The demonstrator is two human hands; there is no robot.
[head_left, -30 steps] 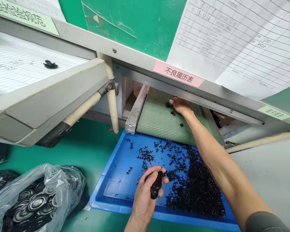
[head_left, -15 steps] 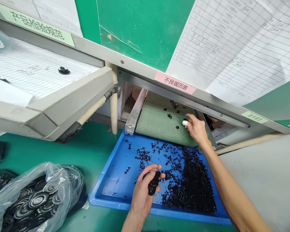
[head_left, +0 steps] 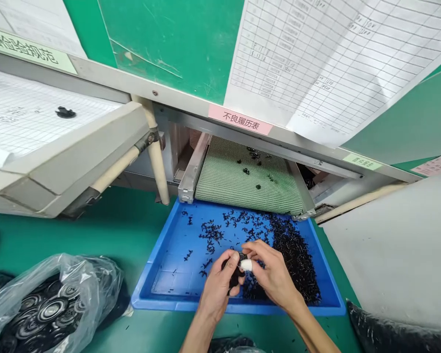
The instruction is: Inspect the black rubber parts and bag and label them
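Observation:
My left hand [head_left: 218, 284] is closed around a small stack of black round parts [head_left: 234, 279] over the blue tray [head_left: 169, 279]. My right hand [head_left: 274, 274], with a white cot on one fingertip, pinches at the top of that stack, and the two hands touch. Under them the tray holds a heap of thin black slivers [head_left: 297, 260], thickest on its right side. Behind the tray a green mesh belt [head_left: 228, 184] carries a few small black parts [head_left: 257, 187].
A clear plastic bag of black round parts [head_left: 47, 309] lies at the lower left on the green table. A slanted grey shelf [head_left: 77, 152] with a gridded sheet juts out at left. A white panel [head_left: 397, 250] stands at right. Forms hang on the green wall.
My right hand has come back from the mesh belt down to the tray and met my left hand at the stack. The view has shifted a little.

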